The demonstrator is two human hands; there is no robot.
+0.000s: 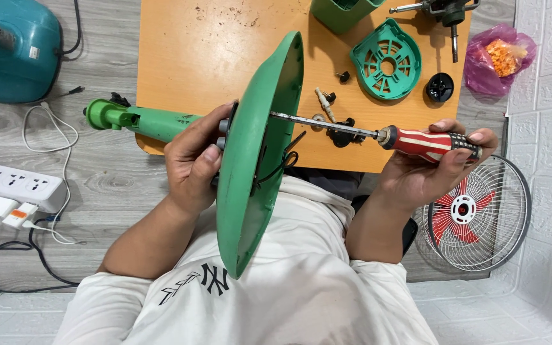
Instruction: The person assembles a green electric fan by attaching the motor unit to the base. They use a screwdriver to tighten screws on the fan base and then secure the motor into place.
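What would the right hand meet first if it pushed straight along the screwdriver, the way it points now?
The right hand points its screwdriver at the underside of the green fan base. The blade tip already seems to reach it, so the base comes first; depth is unclear.

The round green plastic fan base (pixel 260 153) hides where the screwdriver's metal shaft (pixel 324 125) ends, plus some left-hand fingers (pixel 215 153). Far edge chops off the green plastic box (pixel 340 11) and grey metal motor part (pixel 439 9); teal appliance (pixel 7 48) is cropped at the left.
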